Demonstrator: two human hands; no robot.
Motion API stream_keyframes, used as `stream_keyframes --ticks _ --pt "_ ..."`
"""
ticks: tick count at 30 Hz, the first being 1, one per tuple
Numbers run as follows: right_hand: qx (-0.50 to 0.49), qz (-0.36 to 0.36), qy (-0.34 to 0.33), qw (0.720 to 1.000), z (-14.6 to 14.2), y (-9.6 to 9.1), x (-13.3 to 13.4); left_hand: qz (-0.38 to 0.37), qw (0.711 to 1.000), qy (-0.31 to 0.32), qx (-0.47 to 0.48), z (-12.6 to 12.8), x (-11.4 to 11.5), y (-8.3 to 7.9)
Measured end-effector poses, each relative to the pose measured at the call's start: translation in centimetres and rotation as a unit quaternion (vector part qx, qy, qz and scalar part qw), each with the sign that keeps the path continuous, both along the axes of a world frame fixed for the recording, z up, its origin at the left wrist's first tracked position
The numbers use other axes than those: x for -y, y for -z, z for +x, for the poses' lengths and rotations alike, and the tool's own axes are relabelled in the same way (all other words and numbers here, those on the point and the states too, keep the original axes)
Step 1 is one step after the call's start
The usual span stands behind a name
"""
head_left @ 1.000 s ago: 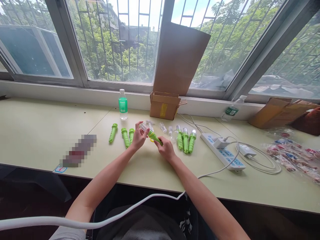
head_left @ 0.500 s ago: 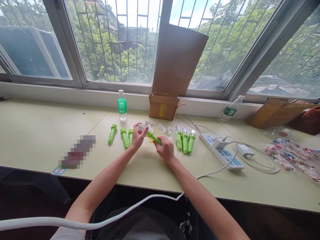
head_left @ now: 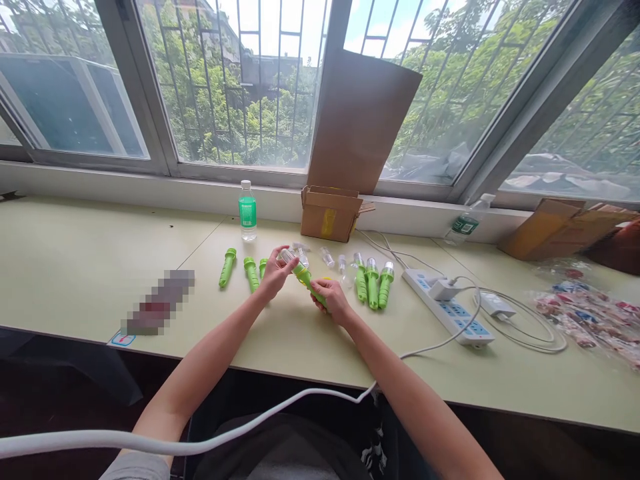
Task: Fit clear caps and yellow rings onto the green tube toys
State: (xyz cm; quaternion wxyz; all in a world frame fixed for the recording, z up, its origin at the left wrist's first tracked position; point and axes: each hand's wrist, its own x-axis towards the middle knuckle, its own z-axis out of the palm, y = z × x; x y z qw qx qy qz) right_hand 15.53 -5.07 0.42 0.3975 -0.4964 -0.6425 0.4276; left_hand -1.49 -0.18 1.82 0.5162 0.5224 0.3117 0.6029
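Observation:
Both my hands are closed on one green flashlight-shaped stick [head_left: 303,274], tilted above the table. My left hand [head_left: 275,272] grips its upper end around the clear ribbed cap [head_left: 288,256]. Lower down, the fingers of my right hand [head_left: 331,299] pinch the green handle. To the left lie a green handle [head_left: 227,268] without a clear cap and two more [head_left: 251,275], partly behind my left hand. Three green sticks with clear caps [head_left: 372,283] lie on the right. Loose clear caps [head_left: 327,257] are scattered behind my hands, with something yellow partly hidden near the stick.
A water bottle [head_left: 247,212] and a small cardboard box [head_left: 330,217] stand at the back. On the right are a power strip [head_left: 447,308] with cables and plastic-wrapped items [head_left: 585,310]. A white cable [head_left: 215,441] crosses in front of me. A blurred-out item [head_left: 159,303] lies left.
My right hand has shifted slightly down along the green handle, and the stick tilts a little more steeply. My left hand keeps its hold at the clear cap. The whole view has shifted slightly.

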Motion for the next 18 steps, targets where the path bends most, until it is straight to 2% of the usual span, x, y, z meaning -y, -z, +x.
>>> stream_keyframes --ticks 2,4,6,8,13,18 --pt "0.005 0.027 0.018 0.999 0.0 -0.1 0.1 -0.004 1.000 0.002 0.010 0.2 0.1 -0.1" --pt "0.052 0.117 0.066 0.990 -0.1 0.0 0.2 -0.016 1.000 -0.004 0.021 0.5 0.3 -0.2" --pt "0.117 0.202 0.118 0.965 -0.2 0.2 0.2 -0.035 0.999 -0.017 0.026 0.8 0.6 -0.2" --pt "0.178 0.253 0.153 0.938 -0.2 0.6 0.2 -0.059 0.998 -0.025 0.027 0.9 0.8 -0.3" --pt "0.287 0.302 0.192 0.889 -0.2 1.2 0.2 -0.106 0.993 -0.005 0.056 0.8 0.9 -0.4" --pt "0.356 0.326 0.214 0.849 -0.2 1.2 0.3 -0.120 0.991 0.009 0.054 0.6 0.8 -0.3"
